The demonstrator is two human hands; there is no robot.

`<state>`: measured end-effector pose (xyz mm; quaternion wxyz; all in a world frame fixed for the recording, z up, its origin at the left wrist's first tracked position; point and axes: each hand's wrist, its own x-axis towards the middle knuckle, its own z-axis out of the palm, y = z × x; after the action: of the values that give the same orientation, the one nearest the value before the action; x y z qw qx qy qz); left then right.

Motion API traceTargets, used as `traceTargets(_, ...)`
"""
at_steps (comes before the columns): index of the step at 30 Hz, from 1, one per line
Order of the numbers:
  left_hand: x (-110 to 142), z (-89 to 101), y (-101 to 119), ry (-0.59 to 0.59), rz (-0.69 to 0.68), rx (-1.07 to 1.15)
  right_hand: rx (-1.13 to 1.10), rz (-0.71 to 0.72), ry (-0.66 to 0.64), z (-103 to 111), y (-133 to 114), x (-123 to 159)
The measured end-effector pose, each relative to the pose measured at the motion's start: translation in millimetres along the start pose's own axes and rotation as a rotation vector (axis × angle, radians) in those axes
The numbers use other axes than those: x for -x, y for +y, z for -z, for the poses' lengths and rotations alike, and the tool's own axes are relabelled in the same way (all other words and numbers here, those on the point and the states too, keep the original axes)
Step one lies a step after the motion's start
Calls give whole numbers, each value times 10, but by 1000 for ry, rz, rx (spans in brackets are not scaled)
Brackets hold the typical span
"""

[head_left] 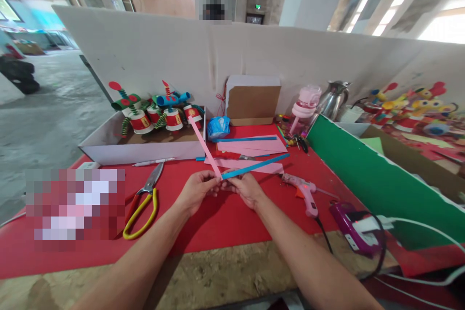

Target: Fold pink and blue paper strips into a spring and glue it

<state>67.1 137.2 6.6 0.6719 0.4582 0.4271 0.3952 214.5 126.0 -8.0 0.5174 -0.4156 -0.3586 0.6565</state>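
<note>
My left hand (196, 190) and my right hand (247, 188) meet over the red table cover (218, 223), fingers pinched together. Between them they hold the joined ends of a pink paper strip (203, 145), which points up and to the left, and a blue paper strip (256, 166), which points to the right. The strips form a V from the pinch point. More pink and blue paper (250, 146) lies flat just behind the hands.
Yellow-handled scissors (143, 206) lie to the left, a pink glue gun (305, 193) to the right. A white box (145, 147) with several paper figures stands behind, plus a pink bottle (303, 106), a kettle (332, 99) and a green board (366, 174).
</note>
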Motion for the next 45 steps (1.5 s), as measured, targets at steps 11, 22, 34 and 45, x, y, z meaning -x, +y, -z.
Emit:
traceTargets(11, -5, 1, -3, 68, -12, -63, 38, -28, 5, -32, -18, 27)
traceTargets(22, -46, 43, -50, 10, 2, -30, 134, 56, 78, -63, 67, -1)
traceTargets(34, 30, -58, -1, 4, -34, 66, 54, 147, 221, -77, 60, 4)
traceTargets(45, 25, -35, -4, 49, -117, -104, 131, 39, 53, -47, -66, 39)
